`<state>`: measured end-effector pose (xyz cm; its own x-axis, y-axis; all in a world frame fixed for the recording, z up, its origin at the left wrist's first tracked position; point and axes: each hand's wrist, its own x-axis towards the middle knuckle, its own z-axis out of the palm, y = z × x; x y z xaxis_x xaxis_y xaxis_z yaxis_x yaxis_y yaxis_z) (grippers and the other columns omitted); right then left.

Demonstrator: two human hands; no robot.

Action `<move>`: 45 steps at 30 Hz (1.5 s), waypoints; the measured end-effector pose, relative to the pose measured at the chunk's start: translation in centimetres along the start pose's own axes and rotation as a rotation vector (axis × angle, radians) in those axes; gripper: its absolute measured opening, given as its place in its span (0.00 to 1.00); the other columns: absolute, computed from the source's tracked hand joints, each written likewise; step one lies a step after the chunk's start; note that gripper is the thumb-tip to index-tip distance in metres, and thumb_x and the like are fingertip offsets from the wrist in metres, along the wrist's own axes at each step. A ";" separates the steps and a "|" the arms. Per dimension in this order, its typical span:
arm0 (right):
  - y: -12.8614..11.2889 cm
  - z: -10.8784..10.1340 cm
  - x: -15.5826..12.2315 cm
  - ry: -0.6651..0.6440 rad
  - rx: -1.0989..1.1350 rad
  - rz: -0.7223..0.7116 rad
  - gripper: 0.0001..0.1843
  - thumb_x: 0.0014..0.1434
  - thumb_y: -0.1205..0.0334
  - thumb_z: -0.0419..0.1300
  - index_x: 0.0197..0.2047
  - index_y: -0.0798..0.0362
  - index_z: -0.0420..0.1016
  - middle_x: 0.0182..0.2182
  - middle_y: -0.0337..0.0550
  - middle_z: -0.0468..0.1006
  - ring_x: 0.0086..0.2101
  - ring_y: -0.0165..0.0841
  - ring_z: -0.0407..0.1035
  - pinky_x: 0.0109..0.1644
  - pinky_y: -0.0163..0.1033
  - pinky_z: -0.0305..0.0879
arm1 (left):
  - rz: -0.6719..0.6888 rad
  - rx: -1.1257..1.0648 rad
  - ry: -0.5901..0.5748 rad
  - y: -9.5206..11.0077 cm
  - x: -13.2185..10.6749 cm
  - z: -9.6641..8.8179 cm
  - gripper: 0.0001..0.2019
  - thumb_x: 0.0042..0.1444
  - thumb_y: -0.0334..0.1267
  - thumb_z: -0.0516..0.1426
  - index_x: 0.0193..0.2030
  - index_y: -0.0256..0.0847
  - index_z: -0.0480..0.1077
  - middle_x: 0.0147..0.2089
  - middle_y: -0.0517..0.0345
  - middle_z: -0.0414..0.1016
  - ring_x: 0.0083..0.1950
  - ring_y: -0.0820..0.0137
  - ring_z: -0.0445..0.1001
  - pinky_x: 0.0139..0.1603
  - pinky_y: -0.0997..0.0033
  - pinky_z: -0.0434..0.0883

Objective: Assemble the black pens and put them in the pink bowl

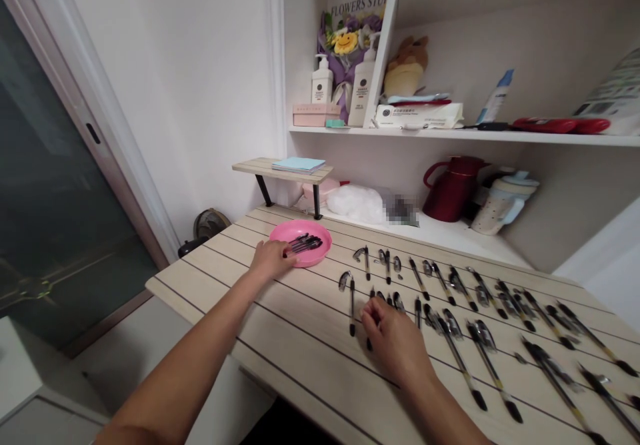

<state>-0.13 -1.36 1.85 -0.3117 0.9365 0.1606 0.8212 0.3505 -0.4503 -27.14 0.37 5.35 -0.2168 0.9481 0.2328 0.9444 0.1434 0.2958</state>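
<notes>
At the pink dish [324,253], my left hand [273,259] has its fingers closed at the ends of several black pens [306,243] lying inside; the fingertips are partly hidden. My right hand [395,335] is low over the table, fingers curled and pinched around a black pen [371,344] whose two ends show beside the thumb. Another pen [352,308] lies just left of that hand. More black pens [419,278] are laid in two rows across the right side, with small clear plastic pieces [485,335] like caps beside many of them.
The slatted wood table [280,325] carries a small raised shelf [250,166] with a blue notebook [299,164] at the back left. Behind it stand a red jug [453,188], a cream tumbler [500,202] and a white bag [355,203]. A white shelf [450,136] with bottles runs above.
</notes>
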 end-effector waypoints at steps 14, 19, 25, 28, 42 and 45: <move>1.1 0.4 0.1 -0.021 -0.002 -0.008 0.09 0.56 0.60 0.49 0.26 0.49 0.64 0.22 0.38 0.74 0.25 0.32 0.66 0.26 0.34 0.45 | 0.099 0.149 -0.094 -2.6 -3.8 -1.8 0.07 0.51 0.44 0.55 0.31 0.48 0.73 0.40 0.59 0.76 0.45 0.65 0.69 0.60 0.53 0.39; 0.9 0.6 0.0 -0.019 -0.020 -0.019 0.10 0.56 0.58 0.49 0.25 0.49 0.63 0.21 0.38 0.73 0.24 0.34 0.65 0.26 0.34 0.46 | 0.008 0.169 -0.134 -3.3 -3.4 -3.6 0.19 0.52 0.54 0.49 0.28 0.45 0.74 0.32 0.55 0.76 0.37 0.65 0.70 0.50 0.62 0.57; 0.8 0.9 0.2 -0.023 0.007 -0.036 0.10 0.56 0.58 0.48 0.24 0.49 0.62 0.20 0.38 0.73 0.24 0.34 0.66 0.27 0.34 0.48 | -0.177 0.215 -0.150 -2.9 1.7 -2.7 0.11 0.51 0.44 0.53 0.31 0.40 0.73 0.38 0.47 0.76 0.42 0.62 0.71 0.39 0.70 0.62; 1.0 0.9 0.2 -0.018 0.016 -0.034 0.11 0.56 0.58 0.48 0.24 0.49 0.61 0.19 0.37 0.72 0.23 0.33 0.65 0.27 0.35 0.48 | -0.253 0.193 -0.207 -2.8 3.8 -1.3 0.07 0.44 0.39 0.59 0.25 0.36 0.72 0.31 0.44 0.76 0.37 0.61 0.72 0.35 0.70 0.63; 0.1 0.3 0.4 0.173 1.072 0.104 0.23 0.51 0.44 0.56 0.43 0.53 0.69 0.34 0.45 0.77 0.34 0.37 0.71 0.35 0.38 0.64 | 0.135 -0.788 -0.198 10.4 -5.1 4.7 0.06 0.53 0.38 0.50 0.33 0.39 0.64 0.26 0.62 0.68 0.25 0.75 0.63 0.27 0.77 0.59; 0.0 0.4 0.3 0.240 1.315 0.236 0.22 0.50 0.44 0.57 0.39 0.54 0.70 0.28 0.44 0.78 0.29 0.35 0.71 0.31 0.36 0.66 | 0.175 -1.068 -0.203 14.5 -7.7 7.8 0.03 0.50 0.35 0.51 0.27 0.39 0.61 0.29 0.60 0.67 0.29 0.76 0.63 0.30 0.76 0.60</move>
<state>-0.40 -1.12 1.56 -0.0268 0.9983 0.0511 -0.2588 0.0425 -0.9650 -9.87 -2.67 0.66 0.0359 0.9744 0.2221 0.2372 -0.2242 0.9452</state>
